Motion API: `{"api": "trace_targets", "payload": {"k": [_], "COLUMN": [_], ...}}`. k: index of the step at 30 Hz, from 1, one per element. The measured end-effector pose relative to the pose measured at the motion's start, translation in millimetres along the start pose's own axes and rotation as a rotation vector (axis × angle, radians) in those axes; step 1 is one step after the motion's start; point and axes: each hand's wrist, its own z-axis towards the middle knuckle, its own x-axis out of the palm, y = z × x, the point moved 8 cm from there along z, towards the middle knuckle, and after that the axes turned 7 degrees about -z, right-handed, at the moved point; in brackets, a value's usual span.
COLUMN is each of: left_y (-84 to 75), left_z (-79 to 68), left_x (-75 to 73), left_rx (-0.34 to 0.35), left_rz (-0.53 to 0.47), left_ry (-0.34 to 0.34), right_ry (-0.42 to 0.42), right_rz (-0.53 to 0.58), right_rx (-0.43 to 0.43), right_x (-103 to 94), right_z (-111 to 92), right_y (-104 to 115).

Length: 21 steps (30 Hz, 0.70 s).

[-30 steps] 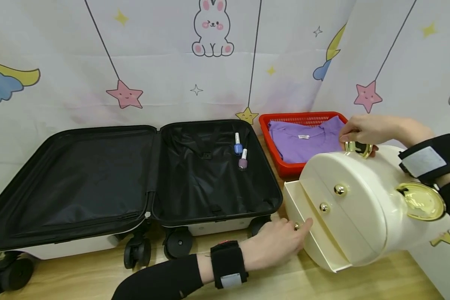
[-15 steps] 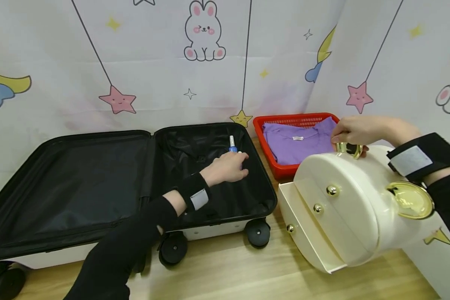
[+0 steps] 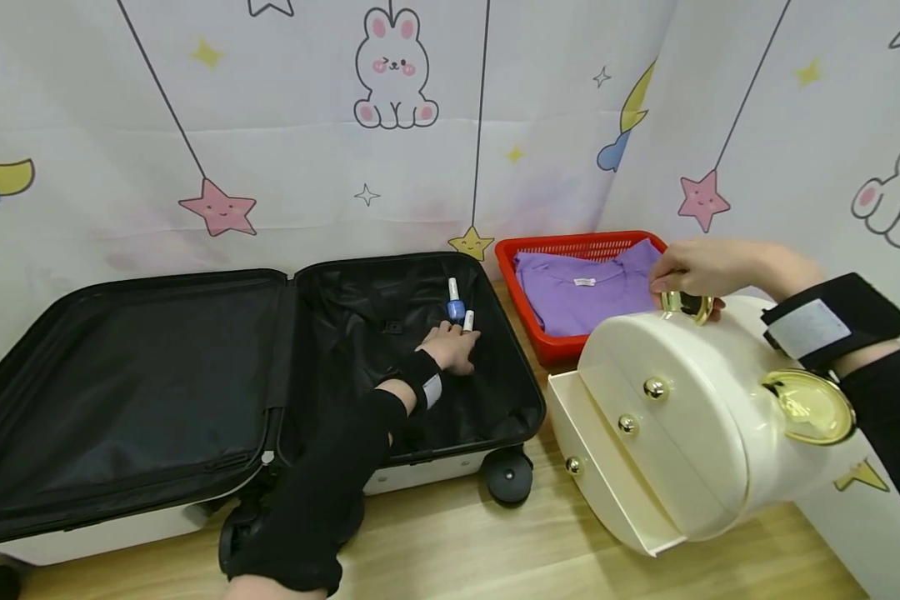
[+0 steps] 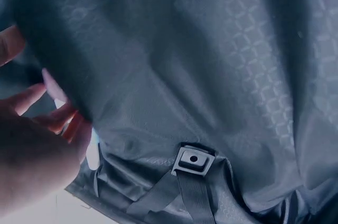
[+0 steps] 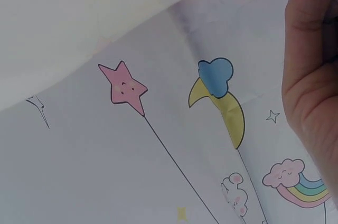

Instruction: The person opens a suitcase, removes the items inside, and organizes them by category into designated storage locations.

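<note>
My left hand [image 3: 450,345] is inside the right half of the open black suitcase [image 3: 127,375], over a purple nail polish bottle [image 4: 52,84]. Its fingers lie against the bottle, while the thumb stands apart in the left wrist view. The bottle's white cap [image 3: 468,320] shows beyond my fingers; the hand covers the rest in the head view. A blue nail polish bottle [image 3: 456,310] lies just beyond. At the right, my right hand [image 3: 701,267] grips the gold handle [image 3: 672,302] of a cream rounded drawer box [image 3: 678,358], which leans with its lowest drawer [image 3: 607,467] pulled out.
Behind the drawer box stands a red basket [image 3: 531,310] with a folded purple shirt [image 3: 581,292] in it. A suitcase wheel [image 3: 507,477] sticks out near the wooden surface [image 3: 450,533]. Printed fabric [image 3: 307,142] hangs along the back and right side.
My left hand has gone from the pulled-out drawer into the suitcase, down to the purple nail polish bottle. My right hand keeps its grip on the handle. The head view has shifted slightly.
</note>
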Motion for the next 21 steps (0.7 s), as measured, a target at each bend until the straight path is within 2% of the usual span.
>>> {"api": "trace_targets", "payload": {"k": [3, 6, 8, 13, 17, 21], "left_y": [-1.4, -3.8, -5.3, -5.6, -6.5, -9.9], "left_z": [0.2, -0.8, -0.4, 0.6, -6.6, -24.4], "left_x": [-0.6, -3.0, -2.9, -1.4, -10.1, -29.0], "left_rx": [0.009, 0.044, 0.066, 0.081, 0.097, 0.144], "left_rz": [0.061, 0.078, 0.083, 0.055, -0.07, -0.258], "left_ry": [-0.05, -0.098, -0.109, -0.084, -0.069, -0.123], "right_ry": [-0.001, 0.007, 0.0, -0.007, 0.015, 0.036], "right_rz": [0.002, 0.026, 0.016, 0.012, 0.043, 0.059], "right_rx": [-0.003, 0.004, -0.011, -0.022, 0.004, 0.022], "right_x": [0.6, 1.5, 1.9, 2.7, 4.0, 4.1], "right_z": [0.4, -0.3, -0.6, 0.0, -0.3, 1.3], "right_y": [0.5, 0.0, 0.6, 1.9, 0.3, -1.0]}}
